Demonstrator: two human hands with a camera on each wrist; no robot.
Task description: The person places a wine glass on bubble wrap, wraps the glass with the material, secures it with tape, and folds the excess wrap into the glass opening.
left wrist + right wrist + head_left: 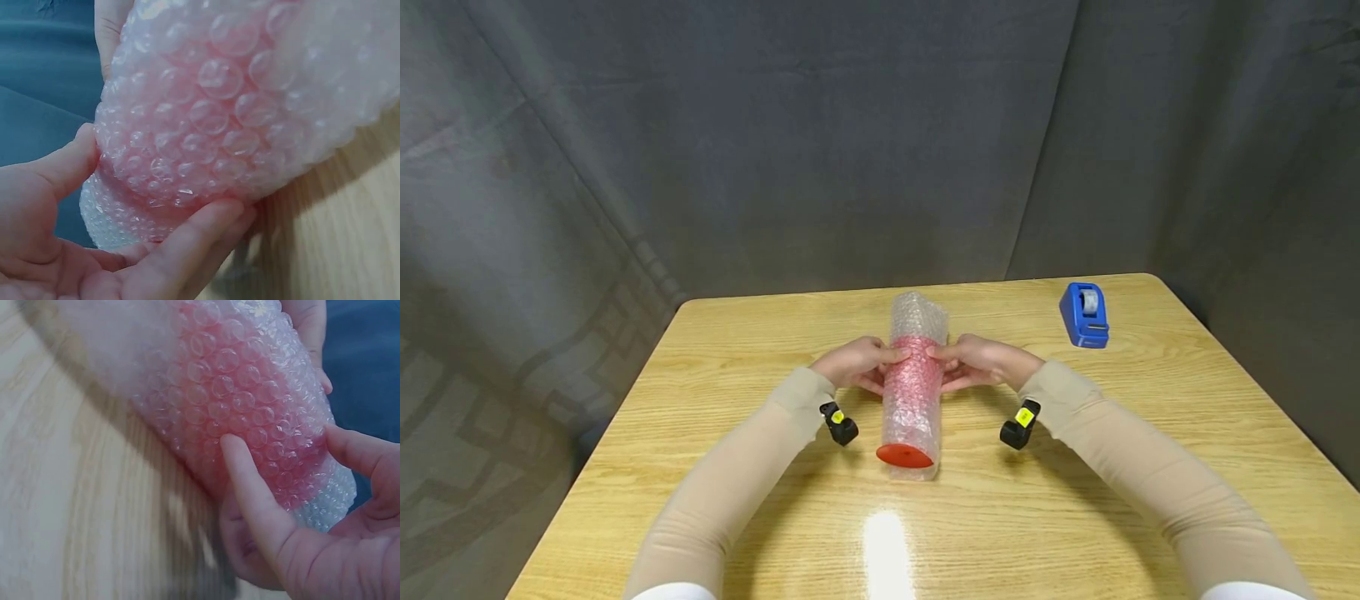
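A long roll of bubble wrap point(913, 392) lies on the table, pointing away from me. A pinkish-red thing shows through its layers, and a flat red disc point(905, 455) shows at the near end. The far end is clear wrap only. My left hand point(862, 364) grips the roll from the left, thumb on top and fingers low along its side. From the right, my right hand point(981, 364) holds it the same way, the two thumbs facing each other across the top. In the right wrist view, one finger point(253, 487) lies straight against the bubbles.
A blue tape dispenser point(1085, 317) with a roll of tape stands at the back right of the wooden table point(715, 350). Dark grey curtains point(850, 150) hang behind and beside the table. A small black camera is strapped to each wrist.
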